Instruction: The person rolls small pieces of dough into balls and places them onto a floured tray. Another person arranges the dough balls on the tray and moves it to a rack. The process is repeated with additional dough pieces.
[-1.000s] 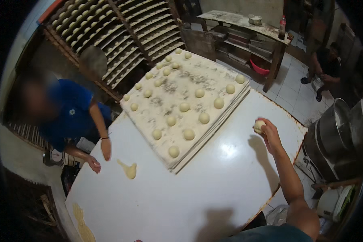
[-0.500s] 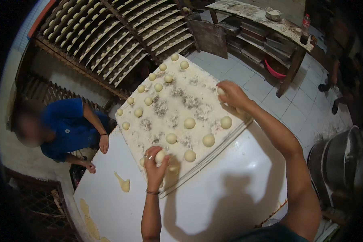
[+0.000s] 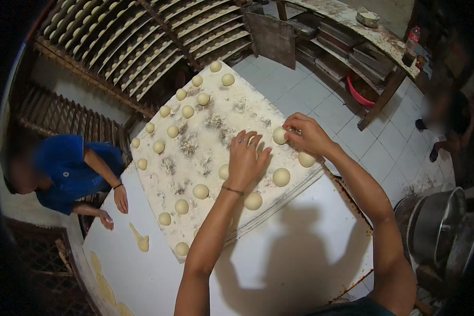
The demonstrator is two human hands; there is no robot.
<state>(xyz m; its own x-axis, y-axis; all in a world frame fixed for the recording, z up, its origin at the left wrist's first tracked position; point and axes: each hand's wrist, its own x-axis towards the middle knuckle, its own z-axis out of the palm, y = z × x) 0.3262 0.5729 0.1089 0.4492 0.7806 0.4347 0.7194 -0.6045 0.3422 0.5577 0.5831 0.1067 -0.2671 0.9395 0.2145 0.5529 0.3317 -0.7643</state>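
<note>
Left hand: the left hand (image 3: 246, 160) is lying palm down on the floured board (image 3: 231, 113), fingers spread and open, gripping nothing. It is partly covering one dough ball (image 3: 224, 171) at its thumb side.
Right hand: the right hand (image 3: 307, 135) is resting near the right edge of the board, fingers curled around a dough ball (image 3: 279, 136) and holding it against the board surface.
Held ball position: it is sitting in the right half of the board, just beside the fingertips of the left hand.
Neighbouring balls: one ball (image 3: 306, 159) is lying just under the right wrist; another (image 3: 281, 177) is sitting below it; a third (image 3: 253, 201) is lying close to the left forearm.
Board: a stack of pale floured boards is lying at an angle on the white table (image 3: 295, 263), carrying rows of dough balls.
Table: a strip of dough (image 3: 140, 240) is lying on the table's left part.
Other person: a person in a blue shirt (image 3: 66, 171) is leaning on the table's left edge with both hands.
Background: racks of trays (image 3: 137, 42) holding dough pieces are standing beyond the board; metal pots (image 3: 437, 226) are standing on the floor at the right.
</note>
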